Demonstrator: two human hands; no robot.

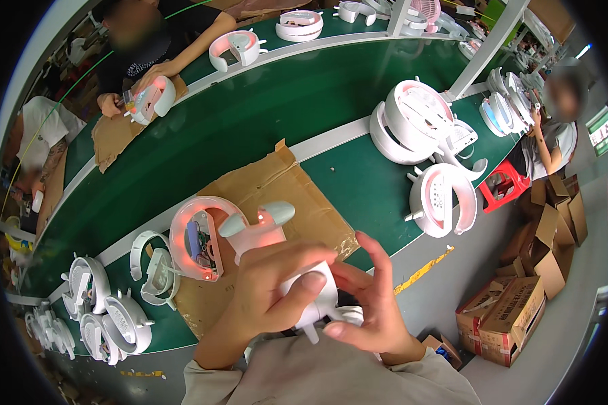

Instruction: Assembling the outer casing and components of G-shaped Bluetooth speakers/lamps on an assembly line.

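My left hand (pixel 267 287) is closed around a small white plastic part (pixel 322 287) with a narrow peg on its lower end, held in front of my body. Beside it, my right hand (pixel 378 307) has its thumb and index finger spread apart. Its other fingers curl toward the part; whether they touch it is hard to tell. Just beyond my hands, a white ring-shaped housing (pixel 177 233) glows pinkish, its inside open with wires and a circuit board showing. A pale, two-lobed white piece (pixel 275 214) adjoins it. Both rest on a cardboard sheet (pixel 294 185).
White ring-shaped units (pixel 429 111) are stacked at right, with another unit (pixel 442 199) nearer me. More units (pixel 125 324) sit at left. Across the green bench (pixel 250 94), a co-worker's hands (pixel 148 81) handle a similar unit. Cardboard boxes (pixel 503 317) and a red stool (pixel 503 185) stand at right.
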